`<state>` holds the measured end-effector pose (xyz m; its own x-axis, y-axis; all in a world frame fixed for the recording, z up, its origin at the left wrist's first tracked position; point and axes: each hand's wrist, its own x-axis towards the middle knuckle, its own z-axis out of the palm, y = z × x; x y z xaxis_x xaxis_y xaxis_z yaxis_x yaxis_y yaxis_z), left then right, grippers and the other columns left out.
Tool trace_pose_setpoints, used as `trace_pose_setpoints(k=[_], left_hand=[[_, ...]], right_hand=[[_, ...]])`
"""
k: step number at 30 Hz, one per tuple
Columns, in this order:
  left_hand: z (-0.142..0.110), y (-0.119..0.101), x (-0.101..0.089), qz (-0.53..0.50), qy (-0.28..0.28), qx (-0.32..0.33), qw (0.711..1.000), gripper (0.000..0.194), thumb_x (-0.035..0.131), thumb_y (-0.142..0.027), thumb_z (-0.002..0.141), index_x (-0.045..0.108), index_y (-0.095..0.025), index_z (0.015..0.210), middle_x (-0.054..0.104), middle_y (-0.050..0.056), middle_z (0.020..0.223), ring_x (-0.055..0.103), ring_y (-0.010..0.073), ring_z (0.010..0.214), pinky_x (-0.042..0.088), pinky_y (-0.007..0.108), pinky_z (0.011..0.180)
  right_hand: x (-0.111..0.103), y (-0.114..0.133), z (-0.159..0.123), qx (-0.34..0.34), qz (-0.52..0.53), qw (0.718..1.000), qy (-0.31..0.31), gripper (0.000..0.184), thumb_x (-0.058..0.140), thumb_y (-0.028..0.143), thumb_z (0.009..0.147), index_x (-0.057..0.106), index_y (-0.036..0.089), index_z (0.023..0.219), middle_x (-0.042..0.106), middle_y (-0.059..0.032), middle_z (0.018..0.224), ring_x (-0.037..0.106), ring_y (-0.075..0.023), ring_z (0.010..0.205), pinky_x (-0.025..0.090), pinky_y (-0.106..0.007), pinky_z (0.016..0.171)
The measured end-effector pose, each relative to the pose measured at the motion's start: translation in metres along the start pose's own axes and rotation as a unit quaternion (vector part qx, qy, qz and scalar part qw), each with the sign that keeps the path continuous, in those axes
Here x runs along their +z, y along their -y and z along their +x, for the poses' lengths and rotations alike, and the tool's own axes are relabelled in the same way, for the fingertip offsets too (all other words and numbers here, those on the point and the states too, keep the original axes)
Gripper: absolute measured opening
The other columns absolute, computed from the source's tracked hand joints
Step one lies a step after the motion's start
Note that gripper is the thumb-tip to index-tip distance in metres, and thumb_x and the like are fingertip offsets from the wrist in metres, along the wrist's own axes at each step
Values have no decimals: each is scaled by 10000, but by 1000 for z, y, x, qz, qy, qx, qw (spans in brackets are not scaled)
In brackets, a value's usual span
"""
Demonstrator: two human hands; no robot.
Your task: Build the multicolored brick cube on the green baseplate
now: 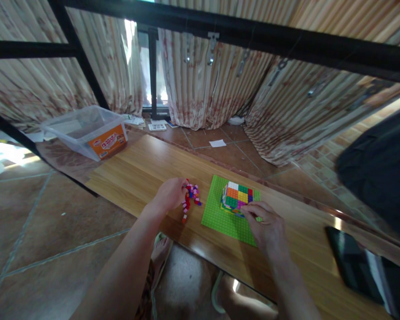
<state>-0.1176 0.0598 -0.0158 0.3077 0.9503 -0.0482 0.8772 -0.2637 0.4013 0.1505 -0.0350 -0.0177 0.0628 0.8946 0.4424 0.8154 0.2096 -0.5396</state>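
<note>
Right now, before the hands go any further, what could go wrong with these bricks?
Loose bricks could roll off: they lie in a scattered trail on the narrow wooden table, reaching toward its near edge, and the left hand is among them.

The right hand's fingertips are at a corner of the multicolored block; a hard push might shift or loosen bricks there.

The green baseplate might slide if nothing fixes it; no fastening shows.
</note>
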Motion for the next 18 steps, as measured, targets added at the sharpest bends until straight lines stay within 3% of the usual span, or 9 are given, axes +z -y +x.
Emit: trace_pose_setpoints(k=[3,8,10,12,18], left_hand=[[0,0,-1,3,6,-5,1000,255,433,-184,867,672,-182,956,713,74,913,649,178,841,444,259,734],[-1,0,-4,8,7,-9,1000,241,434,-201,865,669,-169,907,706,84,892,645,182,808,440,262,702],[-2,1,-4,11,10,-10,1000,237,436,-203,866,667,-167,898,705,86,888,645,186,811,442,266,705],[-2,2,-3,10,7,-7,1000,232,437,-197,863,665,-169,892,704,83,886,644,183,810,443,265,710],[-4,4,0,-1,-2,-5,1000,241,431,-189,863,662,-179,934,706,75,907,646,184,839,455,273,745]], right_hand=[[-3,-2,-2,19,56,998,-36,161,642,351,823,744,228,809,699,-38,873,647,-168,719,518,-302,668],[-9,7,3,50,89,977,-185,140,659,318,816,720,193,833,688,-36,787,635,-173,695,505,-298,631],[-5,17,4,46,90,973,-208,138,661,320,817,711,192,814,686,-37,778,636,-178,693,508,-302,634],[3,29,4,23,96,980,-173,126,643,312,835,706,204,817,692,-38,802,646,-183,722,516,-307,662],[41,59,-6,-56,103,993,10,177,524,238,915,699,233,943,701,-48,913,662,-178,836,524,-328,790]])
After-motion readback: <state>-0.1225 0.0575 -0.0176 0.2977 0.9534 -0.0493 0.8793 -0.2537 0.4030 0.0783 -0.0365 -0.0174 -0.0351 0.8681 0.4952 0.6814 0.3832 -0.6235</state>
